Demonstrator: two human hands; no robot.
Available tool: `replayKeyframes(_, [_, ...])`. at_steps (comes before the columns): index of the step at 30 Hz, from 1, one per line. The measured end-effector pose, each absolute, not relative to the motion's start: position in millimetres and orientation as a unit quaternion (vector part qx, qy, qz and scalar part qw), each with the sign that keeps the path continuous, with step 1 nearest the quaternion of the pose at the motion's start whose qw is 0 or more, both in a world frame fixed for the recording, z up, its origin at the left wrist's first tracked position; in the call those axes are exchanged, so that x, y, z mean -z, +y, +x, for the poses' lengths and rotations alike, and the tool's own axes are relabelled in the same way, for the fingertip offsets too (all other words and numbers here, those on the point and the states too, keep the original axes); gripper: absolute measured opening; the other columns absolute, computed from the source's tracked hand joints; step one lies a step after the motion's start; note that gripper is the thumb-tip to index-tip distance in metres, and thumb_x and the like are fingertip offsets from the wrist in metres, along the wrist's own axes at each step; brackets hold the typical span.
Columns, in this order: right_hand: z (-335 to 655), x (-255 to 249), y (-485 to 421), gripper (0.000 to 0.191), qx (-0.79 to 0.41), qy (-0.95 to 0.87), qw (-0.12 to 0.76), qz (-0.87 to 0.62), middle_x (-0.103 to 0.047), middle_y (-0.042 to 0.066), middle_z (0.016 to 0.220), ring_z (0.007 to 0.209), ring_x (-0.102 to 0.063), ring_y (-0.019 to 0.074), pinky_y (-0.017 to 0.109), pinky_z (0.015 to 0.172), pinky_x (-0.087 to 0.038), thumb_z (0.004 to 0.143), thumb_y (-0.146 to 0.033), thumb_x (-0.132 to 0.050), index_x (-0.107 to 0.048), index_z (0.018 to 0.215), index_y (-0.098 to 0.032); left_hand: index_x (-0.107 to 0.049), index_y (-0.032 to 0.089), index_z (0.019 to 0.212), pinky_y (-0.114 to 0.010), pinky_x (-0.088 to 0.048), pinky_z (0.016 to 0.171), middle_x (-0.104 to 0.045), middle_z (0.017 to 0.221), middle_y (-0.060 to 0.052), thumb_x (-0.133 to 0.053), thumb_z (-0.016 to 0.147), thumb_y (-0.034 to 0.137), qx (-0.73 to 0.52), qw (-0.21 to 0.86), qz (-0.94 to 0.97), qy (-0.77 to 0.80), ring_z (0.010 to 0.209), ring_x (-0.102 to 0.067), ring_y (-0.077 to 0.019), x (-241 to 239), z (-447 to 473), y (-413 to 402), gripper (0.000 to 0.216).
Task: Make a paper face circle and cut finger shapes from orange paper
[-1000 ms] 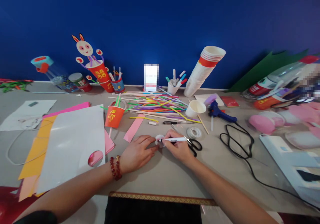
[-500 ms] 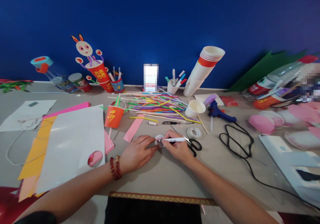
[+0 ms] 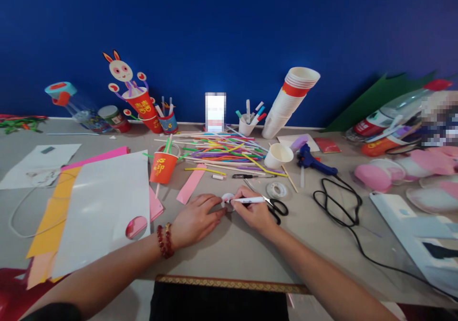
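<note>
At the middle of the table's (image 3: 229,252) front edge, our left hand (image 3: 195,218) lies spread, fingertips pinning a small white disc (image 3: 226,199). Our right hand (image 3: 253,212) pinches a white marker (image 3: 248,200), tip on the disc. Light pressure could let the disc skid and smear the line.

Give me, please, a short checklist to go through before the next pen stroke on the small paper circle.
1. Circle held down: ok. The left hand lies flat, with its fingertips on the edge of the paper circle.
2. Pen grip: ok. The right hand is closed around the pen, and the tip is on the circle.
3. Room beside the right hand: not ok. The scissors lie right against it.
4. Cable away from the right arm: ok. It lies apart, further right on the table.
5. Marks already on the circle: cannot tell. They are too small and partly covered by the fingers.
</note>
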State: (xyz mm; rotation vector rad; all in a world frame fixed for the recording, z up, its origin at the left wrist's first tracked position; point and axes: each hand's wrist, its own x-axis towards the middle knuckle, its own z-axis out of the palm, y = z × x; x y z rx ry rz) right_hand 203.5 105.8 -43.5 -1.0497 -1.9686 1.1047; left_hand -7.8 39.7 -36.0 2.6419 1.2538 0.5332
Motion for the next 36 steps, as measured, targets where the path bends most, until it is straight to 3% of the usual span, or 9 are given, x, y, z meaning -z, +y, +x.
replayKeyframes(36, [204.9,46.6,105.8,0.017,-0.409,-0.745,0.342,-0.401,-0.052,-0.003,0.062,0.058,-0.048,0.0132,0.025,0.055,-0.035,0.084,-0.025,-0.055,-0.053,0.068,-0.021,-0.058,0.021,0.123,-0.044,-0.048,0.098,-0.056,0.124,-0.012,-0.053,0.091,0.022,-0.163,0.086,0.888,0.420,0.115,-0.052,-0.0260,34.3,-7.6,39.9,0.033])
